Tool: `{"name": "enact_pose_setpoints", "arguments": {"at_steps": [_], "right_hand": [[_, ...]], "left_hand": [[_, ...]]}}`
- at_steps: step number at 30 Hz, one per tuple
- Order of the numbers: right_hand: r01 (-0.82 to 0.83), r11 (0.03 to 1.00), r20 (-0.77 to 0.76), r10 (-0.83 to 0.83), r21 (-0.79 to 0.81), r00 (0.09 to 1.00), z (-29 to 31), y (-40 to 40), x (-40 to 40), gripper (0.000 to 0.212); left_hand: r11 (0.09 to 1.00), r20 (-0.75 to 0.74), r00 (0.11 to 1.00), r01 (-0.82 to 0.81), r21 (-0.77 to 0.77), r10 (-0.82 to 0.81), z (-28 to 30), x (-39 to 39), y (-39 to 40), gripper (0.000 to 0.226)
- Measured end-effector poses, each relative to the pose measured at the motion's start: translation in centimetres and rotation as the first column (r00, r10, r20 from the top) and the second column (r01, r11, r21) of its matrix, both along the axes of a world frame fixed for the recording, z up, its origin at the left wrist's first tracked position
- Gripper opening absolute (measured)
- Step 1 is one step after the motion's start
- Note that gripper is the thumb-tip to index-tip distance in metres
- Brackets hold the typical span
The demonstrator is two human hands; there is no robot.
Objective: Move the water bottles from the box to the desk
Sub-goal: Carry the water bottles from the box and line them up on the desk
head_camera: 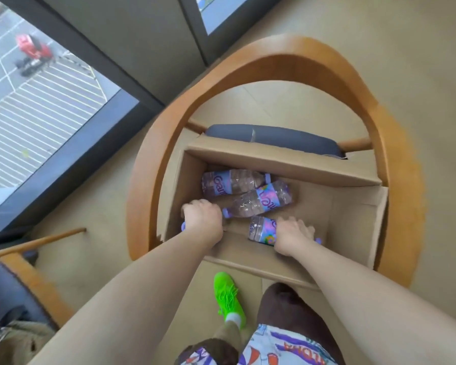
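Left hand: I grip a bottle, only its cap shows.
Right hand: grips labelled bottle, axis lying left-right.

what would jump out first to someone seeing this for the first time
Two bare arms reach down into an open cardboard box that sits on a wooden armchair. The left hand and the right hand each hold a water bottle, while two more bottles with purple labels lie crossed at the far left of the box. Below, a neon green shoe stands out against the pale floor.
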State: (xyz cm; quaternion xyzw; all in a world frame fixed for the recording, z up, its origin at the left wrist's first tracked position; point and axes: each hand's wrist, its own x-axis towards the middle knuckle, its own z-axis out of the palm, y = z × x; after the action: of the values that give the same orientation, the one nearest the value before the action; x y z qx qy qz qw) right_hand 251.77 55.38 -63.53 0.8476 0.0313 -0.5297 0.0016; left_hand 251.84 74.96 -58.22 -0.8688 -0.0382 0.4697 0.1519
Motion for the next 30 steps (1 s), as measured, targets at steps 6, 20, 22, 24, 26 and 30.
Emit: {"name": "enact_pose_setpoints", "arguments": {"at_steps": [6, 20, 22, 24, 26, 30], "right_hand": [[0.100, 0.981, -0.097, -0.117, -0.166, 0.988, -2.3, -2.1, -0.3, 0.059], [0.234, 0.972, -0.176, -0.225, 0.035, 0.958, -0.3, -2.4, 1.9, 0.071], [0.328, 0.938, -0.128, -0.314, 0.112, 0.941, 0.6, -2.1, 3.1, 0.069], [0.386, 0.905, -0.056, -0.382, 0.179, 0.922, 1.2, -1.9, 4.2, 0.075], [0.428, 0.874, -0.002, -0.439, 0.230, 0.898, 1.6, -1.8, 4.8, 0.084], [0.647, 0.665, -0.012, -0.693, 0.373, 0.721, 1.6, -2.0, 3.5, 0.085]], "left_hand": [[0.999, -0.218, 0.975, -0.038, -0.009, 0.035, -0.4, 1.8, -1.0, 0.050], [0.916, -0.247, 0.961, -0.208, -0.343, 0.125, -0.9, 0.5, -4.1, 0.062], [0.907, -0.143, 0.987, -0.121, -0.404, 0.067, -1.3, -0.3, -3.4, 0.056], [0.912, -0.059, 0.997, -0.076, -0.403, 0.057, -2.1, -0.8, -2.6, 0.053], [0.927, -0.005, 0.998, -0.062, -0.371, 0.065, -2.7, -1.3, -2.2, 0.050], [0.905, -0.007, 0.993, -0.109, -0.412, 0.116, -4.1, -2.1, -1.6, 0.053]]}}
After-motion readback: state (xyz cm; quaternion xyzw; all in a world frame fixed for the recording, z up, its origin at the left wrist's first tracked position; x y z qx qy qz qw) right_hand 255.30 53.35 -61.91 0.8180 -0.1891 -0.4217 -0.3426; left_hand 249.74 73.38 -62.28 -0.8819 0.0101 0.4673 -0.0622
